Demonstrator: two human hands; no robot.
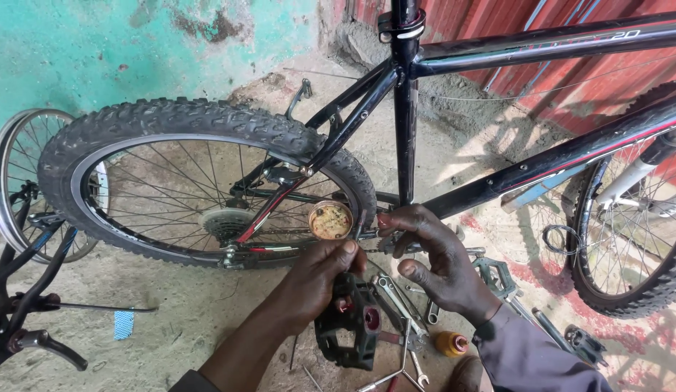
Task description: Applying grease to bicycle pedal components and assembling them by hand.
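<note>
Black pedal (350, 328) in left grip (318, 279) — right grip (432, 254) closed on half-hidden bracket part (387, 242).

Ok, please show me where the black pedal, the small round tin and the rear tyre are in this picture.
black pedal (350, 330): head view, on the pedal body under the left hand.
small round tin (331, 221): head view, middle of its open top.
rear tyre (178, 115): head view, on the knobbly tread at the top.

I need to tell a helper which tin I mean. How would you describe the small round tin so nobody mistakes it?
Find the bicycle's rear wheel with its knobby tyre. At its right edge, just above the left hand, is the small round tin. It alone is open-topped and holds yellowish-brown paste, unlike the black pedal below.
</note>
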